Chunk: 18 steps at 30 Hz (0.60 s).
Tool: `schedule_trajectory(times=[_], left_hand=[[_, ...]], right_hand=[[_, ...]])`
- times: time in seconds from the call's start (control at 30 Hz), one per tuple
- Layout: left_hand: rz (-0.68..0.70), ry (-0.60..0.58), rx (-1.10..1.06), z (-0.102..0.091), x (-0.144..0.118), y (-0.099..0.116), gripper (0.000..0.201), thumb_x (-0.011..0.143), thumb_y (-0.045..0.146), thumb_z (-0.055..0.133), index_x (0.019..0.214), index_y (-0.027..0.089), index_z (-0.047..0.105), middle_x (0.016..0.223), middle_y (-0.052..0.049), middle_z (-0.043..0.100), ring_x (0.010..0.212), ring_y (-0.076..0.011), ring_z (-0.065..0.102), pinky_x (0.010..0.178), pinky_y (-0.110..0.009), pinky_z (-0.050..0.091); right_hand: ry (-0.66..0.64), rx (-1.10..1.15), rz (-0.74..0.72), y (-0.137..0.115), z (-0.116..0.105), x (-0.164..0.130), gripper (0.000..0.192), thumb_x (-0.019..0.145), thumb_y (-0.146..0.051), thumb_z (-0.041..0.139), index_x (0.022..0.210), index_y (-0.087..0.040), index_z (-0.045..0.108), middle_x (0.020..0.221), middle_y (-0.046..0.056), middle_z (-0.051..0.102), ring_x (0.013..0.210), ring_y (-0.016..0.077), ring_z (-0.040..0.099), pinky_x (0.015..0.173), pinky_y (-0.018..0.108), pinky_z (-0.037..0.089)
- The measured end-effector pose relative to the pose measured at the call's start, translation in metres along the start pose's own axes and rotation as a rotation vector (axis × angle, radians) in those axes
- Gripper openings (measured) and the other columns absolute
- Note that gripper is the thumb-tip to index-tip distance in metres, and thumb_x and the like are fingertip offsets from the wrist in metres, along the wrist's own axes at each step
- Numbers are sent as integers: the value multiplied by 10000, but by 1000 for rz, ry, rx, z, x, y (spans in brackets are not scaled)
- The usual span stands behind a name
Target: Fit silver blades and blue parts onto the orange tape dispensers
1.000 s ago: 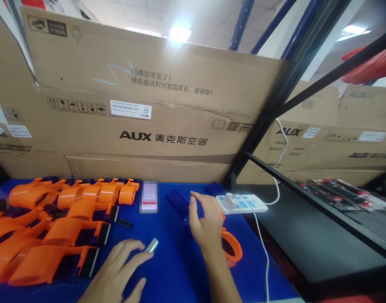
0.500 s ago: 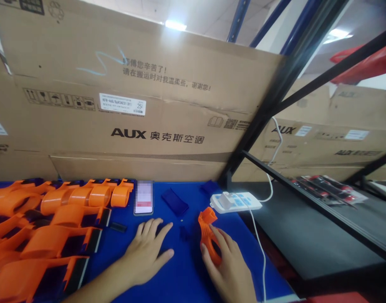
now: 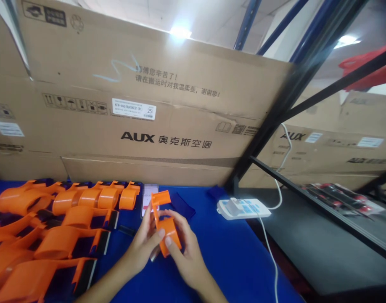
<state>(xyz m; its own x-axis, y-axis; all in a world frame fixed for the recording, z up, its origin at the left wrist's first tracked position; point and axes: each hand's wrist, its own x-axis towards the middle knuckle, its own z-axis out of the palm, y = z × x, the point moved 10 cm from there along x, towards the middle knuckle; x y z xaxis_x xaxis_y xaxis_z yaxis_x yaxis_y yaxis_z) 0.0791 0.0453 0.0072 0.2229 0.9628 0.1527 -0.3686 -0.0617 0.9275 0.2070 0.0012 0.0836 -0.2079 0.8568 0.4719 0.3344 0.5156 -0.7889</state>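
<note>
An orange plastic tape dispenser [image 3: 170,232] is held up over the blue table top [image 3: 224,261]. My left hand [image 3: 143,245] is closed around its left side, with the thumb against the round hub. From the right, my right hand [image 3: 189,249] grips the same hub, its thumb near the left one. A small pale edge shows under the left thumb, too little to name. Behind the dispenser lie a phone [image 3: 146,210], partly covered, and a dark blue cloth-like piece [image 3: 184,206]. A small black strip [image 3: 126,230] lies left of my left hand.
Several more orange tape dispensers [image 3: 57,242] lie in rows on the left. A white power strip [image 3: 243,208] with a cable sits at the right edge. A large cardboard box [image 3: 167,101] stands upright behind, beside a black metal frame [image 3: 273,111].
My right hand has lifted the tape dispenser from the right and brought it to the middle. My left hand, spread out before, has closed on it too. The view has shifted slightly.
</note>
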Motion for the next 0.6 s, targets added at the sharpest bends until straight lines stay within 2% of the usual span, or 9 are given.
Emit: schedule_trajectory(times=[0.07, 0.13, 0.2, 0.27, 0.33, 0.4, 0.47, 0.53, 0.6], left_hand=[[-11, 123, -53, -13, 2, 4, 821, 823, 447, 809, 1547, 300, 451, 1453, -118, 630, 1340, -387, 562, 1084, -487, 491], [4, 243, -126, -26, 4, 10, 767, 836, 451, 794, 1520, 315, 474, 1472, -90, 621, 1385, -354, 536, 1092, -438, 490], [27, 312, -211, -33, 5, 15, 730, 859, 462, 769, 1511, 326, 471, 1459, -80, 635, 1391, -323, 542, 1094, -412, 483], [24, 341, -253, -37, 7, 17, 673, 851, 467, 776, 1455, 295, 532, 1373, -92, 691, 1323, -320, 602, 1069, -418, 493], [2, 377, -241, -42, 8, 17, 569, 822, 472, 802, 1318, 242, 646, 1253, -99, 743, 1207, -320, 671, 1012, -412, 520], [-4, 437, -224, -51, 9, 19, 468, 797, 492, 815, 1150, 199, 725, 1157, -97, 766, 1105, -304, 706, 941, -383, 544], [-1, 492, -243, -59, 8, 22, 433, 792, 532, 801, 1031, 174, 756, 1079, -94, 774, 1004, -274, 722, 860, -348, 562], [-4, 545, -297, -67, 5, 26, 459, 797, 586, 770, 965, 158, 765, 988, -83, 774, 873, -228, 718, 751, -303, 565], [-21, 582, -362, -74, 2, 31, 496, 801, 624, 742, 943, 149, 767, 885, -62, 761, 725, -181, 684, 632, -265, 541]], right_hand=[[-75, -63, -52, -6, 18, 18, 574, 965, -365, 655, 1503, -270, 482, 1481, 112, 600, 1328, 301, 604, 1130, 461, 483], [-118, -101, -100, -10, 27, 33, 623, 937, -382, 693, 1509, -271, 474, 1483, 113, 595, 1338, 307, 589, 1144, 467, 464], [-151, -88, -129, -11, 31, 43, 624, 964, -436, 655, 1529, -269, 449, 1470, 113, 606, 1333, 305, 591, 1141, 469, 462], [-195, -52, -163, -9, 34, 46, 648, 1009, -535, 555, 1576, -268, 387, 1500, 118, 579, 1357, 307, 568, 1145, 473, 451], [-258, -18, -181, -5, 39, 45, 666, 1053, -602, 388, 1624, -270, 299, 1554, 118, 521, 1407, 301, 516, 1164, 479, 422], [-289, -23, -150, 5, 39, 43, 612, 1092, -563, 246, 1636, -285, 268, 1584, 104, 484, 1441, 281, 470, 1185, 483, 386], [-264, -86, -97, 17, 31, 43, 523, 1109, -478, 271, 1591, -297, 364, 1549, 99, 517, 1419, 272, 477, 1180, 492, 372], [-266, -192, -72, 26, 24, 43, 407, 1084, -404, 423, 1458, -290, 536, 1434, 103, 602, 1340, 289, 518, 1140, 515, 383], [-335, -303, -70, 31, 25, 41, 296, 1020, -336, 561, 1293, -270, 656, 1307, 101, 649, 1254, 306, 538, 1090, 532, 393]])
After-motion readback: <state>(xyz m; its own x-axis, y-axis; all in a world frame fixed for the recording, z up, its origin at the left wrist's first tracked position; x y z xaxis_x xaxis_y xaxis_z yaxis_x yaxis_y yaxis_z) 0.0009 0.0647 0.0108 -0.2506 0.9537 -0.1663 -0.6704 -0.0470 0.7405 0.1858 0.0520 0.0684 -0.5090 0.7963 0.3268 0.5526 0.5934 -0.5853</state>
